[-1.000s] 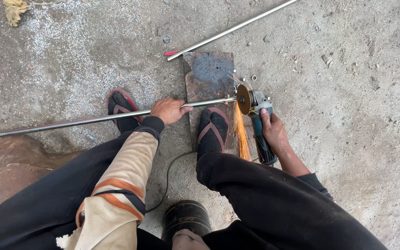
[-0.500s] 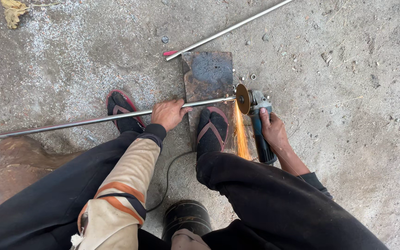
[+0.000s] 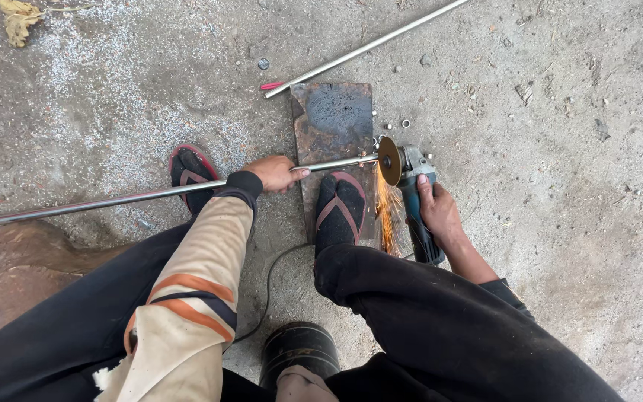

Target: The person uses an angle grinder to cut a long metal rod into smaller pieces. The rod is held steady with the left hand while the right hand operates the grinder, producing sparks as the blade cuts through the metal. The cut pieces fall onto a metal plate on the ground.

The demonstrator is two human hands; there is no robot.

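Observation:
A long thin steel rod (image 3: 113,199) lies across the concrete floor and over a rusty metal plate (image 3: 333,126). My left hand (image 3: 275,173) grips the rod just left of the plate. My right hand (image 3: 434,212) holds a blue-green angle grinder (image 3: 411,195), whose disc (image 3: 390,161) meets the rod's right end. Orange sparks (image 3: 386,216) stream down toward me. My right foot in a sandal (image 3: 340,210) rests on the plate, pressing beside the rod. My left sandal (image 3: 191,173) lies under the rod.
A second steel rod (image 3: 366,48) with a red tip lies diagonally beyond the plate. Small cut metal rings (image 3: 405,123) lie scattered near the disc. A black round container (image 3: 299,353) sits between my legs. The grinder's black cable (image 3: 269,283) curls on the floor. Reddish stone is at left.
The grinder keeps cutting at the rod's end; the spark stream has spread slightly. Both hands stay in place.

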